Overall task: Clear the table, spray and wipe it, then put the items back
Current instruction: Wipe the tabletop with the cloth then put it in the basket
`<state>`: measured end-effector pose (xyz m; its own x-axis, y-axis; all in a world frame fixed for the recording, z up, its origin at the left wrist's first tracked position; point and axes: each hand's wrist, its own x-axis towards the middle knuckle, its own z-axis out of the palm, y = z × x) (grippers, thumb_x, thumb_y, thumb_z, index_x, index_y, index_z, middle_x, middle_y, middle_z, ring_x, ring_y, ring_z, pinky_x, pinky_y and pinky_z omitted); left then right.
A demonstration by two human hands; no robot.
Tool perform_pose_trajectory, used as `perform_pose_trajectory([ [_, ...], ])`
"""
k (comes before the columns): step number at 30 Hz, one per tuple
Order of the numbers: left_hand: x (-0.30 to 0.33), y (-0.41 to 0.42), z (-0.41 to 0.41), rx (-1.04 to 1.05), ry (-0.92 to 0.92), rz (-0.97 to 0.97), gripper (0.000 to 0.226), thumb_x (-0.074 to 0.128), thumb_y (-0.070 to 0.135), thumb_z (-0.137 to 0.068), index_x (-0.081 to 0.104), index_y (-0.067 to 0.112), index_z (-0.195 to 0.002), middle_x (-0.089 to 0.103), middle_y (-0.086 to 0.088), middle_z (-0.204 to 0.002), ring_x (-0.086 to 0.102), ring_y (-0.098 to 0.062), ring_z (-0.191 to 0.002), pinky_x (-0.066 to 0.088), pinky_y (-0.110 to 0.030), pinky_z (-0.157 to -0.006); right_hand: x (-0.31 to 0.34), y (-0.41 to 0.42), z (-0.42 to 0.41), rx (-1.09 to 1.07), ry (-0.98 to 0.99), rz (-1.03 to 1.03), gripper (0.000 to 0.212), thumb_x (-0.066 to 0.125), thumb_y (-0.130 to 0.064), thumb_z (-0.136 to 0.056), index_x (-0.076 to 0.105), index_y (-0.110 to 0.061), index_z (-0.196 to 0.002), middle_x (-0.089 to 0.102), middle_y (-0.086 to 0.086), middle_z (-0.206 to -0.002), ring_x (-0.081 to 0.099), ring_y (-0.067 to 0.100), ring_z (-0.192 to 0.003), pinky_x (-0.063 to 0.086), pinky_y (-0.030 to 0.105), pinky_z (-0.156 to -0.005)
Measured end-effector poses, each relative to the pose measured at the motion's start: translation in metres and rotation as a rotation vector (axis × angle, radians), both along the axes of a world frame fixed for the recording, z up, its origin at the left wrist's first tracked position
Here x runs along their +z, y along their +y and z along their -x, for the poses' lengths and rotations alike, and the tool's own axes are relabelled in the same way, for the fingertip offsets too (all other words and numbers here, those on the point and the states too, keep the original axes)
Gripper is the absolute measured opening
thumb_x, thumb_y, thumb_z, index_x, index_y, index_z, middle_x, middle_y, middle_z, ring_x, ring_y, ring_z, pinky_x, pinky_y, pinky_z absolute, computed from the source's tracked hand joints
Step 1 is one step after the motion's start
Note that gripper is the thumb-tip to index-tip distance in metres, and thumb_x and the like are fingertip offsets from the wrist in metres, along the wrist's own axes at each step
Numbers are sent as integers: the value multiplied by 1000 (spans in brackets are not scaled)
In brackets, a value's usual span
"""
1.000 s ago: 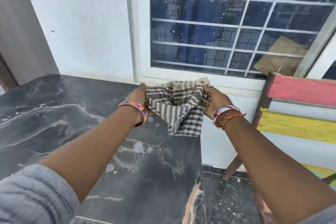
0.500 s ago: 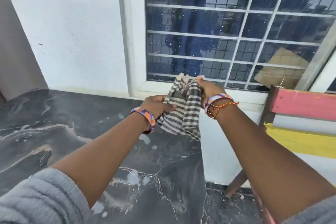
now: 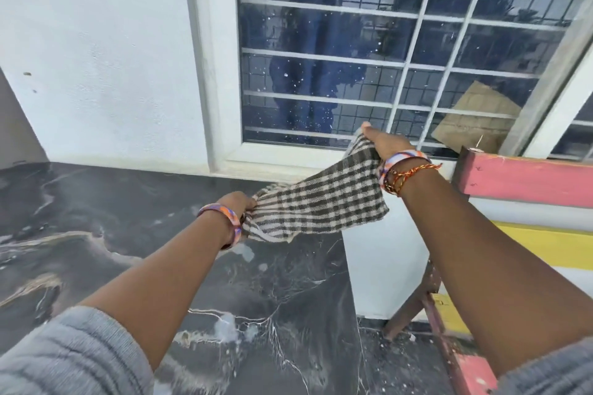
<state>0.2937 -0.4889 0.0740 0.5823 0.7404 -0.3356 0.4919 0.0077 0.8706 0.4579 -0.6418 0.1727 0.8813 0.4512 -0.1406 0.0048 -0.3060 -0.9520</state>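
1. A checked cloth (image 3: pixel 324 202) in dark and pale stripes is held stretched between the two hands, above the far right corner of the worktop (image 3: pixel 134 253).
2. The left hand (image 3: pixel 239 204) is closed on the lower left end of the cloth, where the fabric is gathered into a bunch; an orange and purple band (image 3: pixel 224 218) is worn at that wrist.
3. The right hand (image 3: pixel 383 143) is clamped on the upper right end of the cloth and is raised higher and further from the camera than the left, in front of the window sill.
4. A patterned band and a knotted orange thread (image 3: pixel 406 170) are seen at the right wrist.
5. The two hands are held well apart, so that the cloth runs on a slant from lower left to upper right, with its lower edge hanging loose.
6. The worktop is dark and marbled with pale veins; several pale wet-looking blotches (image 3: pixel 226 329) lie on it below the cloth.
7. A barred window (image 3: pixel 401 51) with speckled glass is set in the white wall (image 3: pixel 96 58) behind the worktop.
8. To the right, a slatted frame (image 3: pixel 526 183) painted pink and yellow is seen just beside the worktop's end.
9. Grey sleeves (image 3: pixel 73 359) are pushed up on both forearms.
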Motion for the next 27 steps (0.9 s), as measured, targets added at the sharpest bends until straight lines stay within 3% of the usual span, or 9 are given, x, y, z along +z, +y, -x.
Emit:
perform_pose_trajectory([
  [4, 27, -10, -1, -289, 178, -386, 48, 40, 7, -95, 29, 10, -142, 44, -11, -142, 44, -28, -128, 39, -28, -99, 19, 35, 32, 338, 25, -261, 25, 69, 5, -74, 66, 4, -99, 67, 13, -84, 62, 26, -87, 52, 39, -92],
  [6, 52, -5, -2, -267, -126, -156, 69, 56, 7, -88, 17, 9, -145, 39, -11, -144, 39, -25, -130, 38, -24, -93, 29, 48, 47, 521, -88, -237, 37, 65, 14, -72, 65, 6, -107, 67, 8, -78, 63, 20, -76, 54, 31, -85],
  [9, 90, 3, -3, -415, -522, -126, 66, 71, -4, -71, 44, 8, -131, 58, -12, -126, 56, -22, -116, 47, -30, -97, 52, 59, 63, 629, -498, -66, 38, 72, 6, -70, 68, -4, -106, 67, -2, -77, 60, -6, -55, 50, 7, -61],
  [12, 115, 15, 3, -404, -431, -357, 27, 78, 6, -67, 68, 4, -92, 72, -4, -83, 66, -14, -77, 51, -28, -76, 61, 63, 55, 632, -689, 27, 38, 78, -5, -70, 64, -8, -105, 70, 11, -98, 64, 5, -70, 55, 16, -69],
  [14, 115, 29, 6, -381, -325, -456, 31, 79, 12, -67, 67, -6, -89, 69, -14, -81, 60, -18, -72, 47, -29, -73, 53, 60, 44, 668, -667, 237, 42, 79, -15, -71, 61, -9, -109, 67, 15, -107, 62, 20, -85, 53, 30, -78],
  [17, 101, 39, 8, -454, -261, -487, 30, 73, 12, -74, 66, -11, -94, 65, -17, -82, 54, -20, -72, 45, -31, -72, 17, 55, 32, 789, -463, 477, 35, 73, -18, -79, 61, 2, -105, 58, 18, -80, 48, 20, -65, 39, 24, -56],
  [21, 81, 54, 3, -443, -97, -549, 33, 66, 22, -82, 63, -10, -77, 49, -9, -64, 42, -18, -60, 32, -26, -57, -11, 75, 21, 609, -588, 384, 27, 68, -17, -83, 68, 8, -95, 57, 10, -69, 48, 19, -60, 38, 25, -61],
  [24, 86, 75, -8, -266, -50, -663, 45, 70, 26, -78, 42, 13, -45, 34, 3, -40, 32, -9, -41, 23, -18, -39, -6, 104, 24, 428, -692, 243, 19, 66, -10, -83, 72, -1, -100, 69, 13, -88, 61, 21, -80, 43, 25, -65],
  [27, 105, 93, -26, -133, -121, -710, 41, 72, 26, -75, 42, 13, -50, 30, -4, -49, 27, -17, -51, 22, -25, -46, 11, 126, 23, 242, -807, 106, 23, 60, -5, -85, 72, -6, -104, 71, 15, -106, 64, 27, -100, 42, 18, -69],
])
